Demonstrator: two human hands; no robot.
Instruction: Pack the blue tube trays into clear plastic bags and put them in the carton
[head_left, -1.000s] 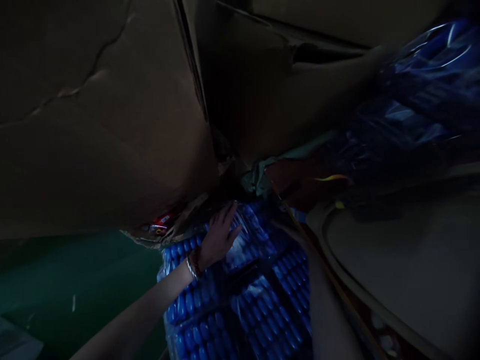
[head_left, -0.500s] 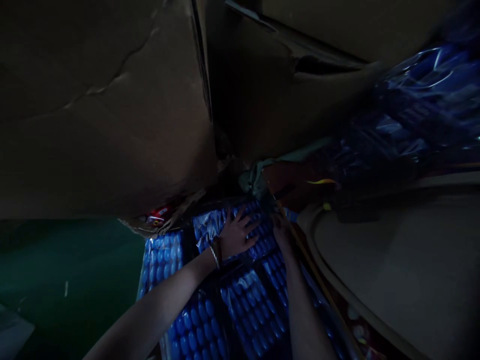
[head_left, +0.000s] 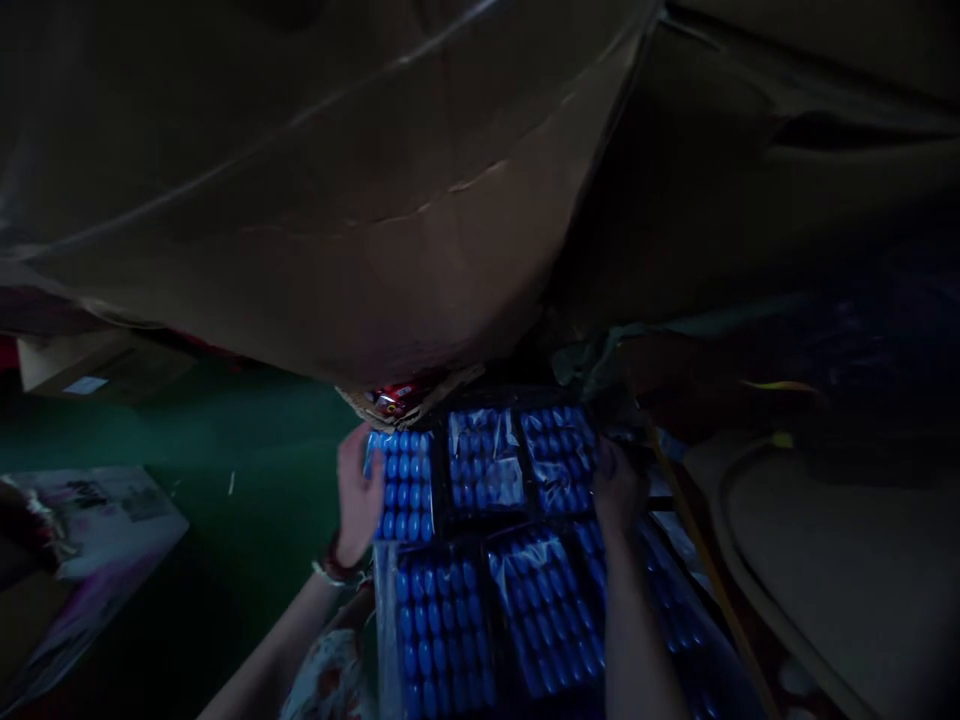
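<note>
Clear-wrapped packs of glossy blue oval pieces lie in two rows below me. My left hand (head_left: 358,500) is at the outer side of the back-left pack (head_left: 405,485), thumb over its edge and fingers curled down the side. On the opposite end, my right hand (head_left: 619,485) is closed at the right edge of the back-right pack (head_left: 559,455); its fingertips are dark and partly hidden. Between them sits a middle pack (head_left: 484,460) under crinkled film. Closer to me are a front-left pack (head_left: 442,620) and a front-middle pack (head_left: 547,610).
A large creased cardboard box (head_left: 420,250) overhangs the packs, with red wrapped items (head_left: 394,398) at its torn lower corner. A beige curved panel (head_left: 840,560) stands at right. A printed carton (head_left: 112,540) and a smaller box (head_left: 97,365) are on the green floor (head_left: 255,460).
My left hand has moved from lying spread on top of the packs to the left edge of the back row. My right hand stays at the right side. The view has swung left.
</note>
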